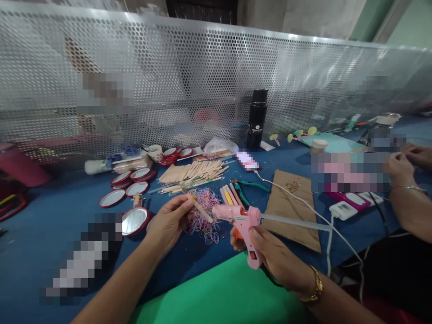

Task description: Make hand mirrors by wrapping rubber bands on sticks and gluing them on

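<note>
Between the thumb and fingers of my left hand (173, 220) is a wooden craft stick (201, 210), tilted down to the right. My right hand (270, 252) is wrapped round the handle of a pink hot glue gun (241, 215), a finger at its orange trigger. A long clear glue stick (297, 221) juts from the back of the gun. The gun's nozzle points left, close to the craft stick; whether they touch I cannot tell. Beneath them lies a tangled pile of colourful rubber bands (205, 229).
A pile of craft sticks (192, 171), red-rimmed round mirrors (113, 198), teal-handled pliers (249, 189) and markers (227, 194) lie behind my hands. A black bottle (257, 121) stands by the perforated metal screen (216, 67). Cardboard (286, 211) and white cables lie right, near another person's hands (403, 171).
</note>
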Available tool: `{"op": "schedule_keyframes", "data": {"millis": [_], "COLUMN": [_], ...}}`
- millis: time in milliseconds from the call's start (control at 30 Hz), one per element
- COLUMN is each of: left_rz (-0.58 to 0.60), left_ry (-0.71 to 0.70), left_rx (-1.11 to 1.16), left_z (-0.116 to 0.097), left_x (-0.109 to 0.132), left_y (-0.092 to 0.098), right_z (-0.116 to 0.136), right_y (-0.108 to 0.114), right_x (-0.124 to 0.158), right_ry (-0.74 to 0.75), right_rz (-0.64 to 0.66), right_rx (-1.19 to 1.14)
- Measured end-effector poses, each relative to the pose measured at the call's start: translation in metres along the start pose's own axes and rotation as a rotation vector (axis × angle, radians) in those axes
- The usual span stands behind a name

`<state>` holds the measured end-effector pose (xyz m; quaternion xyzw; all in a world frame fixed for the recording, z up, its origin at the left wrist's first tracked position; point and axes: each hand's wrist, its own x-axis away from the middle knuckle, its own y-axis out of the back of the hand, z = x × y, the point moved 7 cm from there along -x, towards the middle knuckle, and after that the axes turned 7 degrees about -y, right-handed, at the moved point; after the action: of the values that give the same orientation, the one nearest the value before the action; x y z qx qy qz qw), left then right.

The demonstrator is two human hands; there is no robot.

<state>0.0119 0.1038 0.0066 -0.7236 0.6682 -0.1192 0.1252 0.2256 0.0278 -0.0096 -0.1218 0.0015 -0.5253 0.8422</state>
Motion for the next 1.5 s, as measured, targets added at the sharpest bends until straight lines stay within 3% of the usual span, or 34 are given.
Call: {"op": "schedule_keyframes", "data": {"millis": [1000, 1500], "left_rz": [0.008, -0.041], "left_ry": [0.048, 0.052], "left_rx": [0.021, 0.035], "left_z": [0.003, 0.003], "left_x": [0.007, 0.007], "left_y": [-0.01, -0.007], "right_z": [0.01, -0.004], "right_y": [-0.001, 0.0], "right_x": [0.003, 0.0], "right_ry": [0.001, -0.05], "right_rz": [-0.045, -0.038], "right_rx": [0.089, 0.012]}}
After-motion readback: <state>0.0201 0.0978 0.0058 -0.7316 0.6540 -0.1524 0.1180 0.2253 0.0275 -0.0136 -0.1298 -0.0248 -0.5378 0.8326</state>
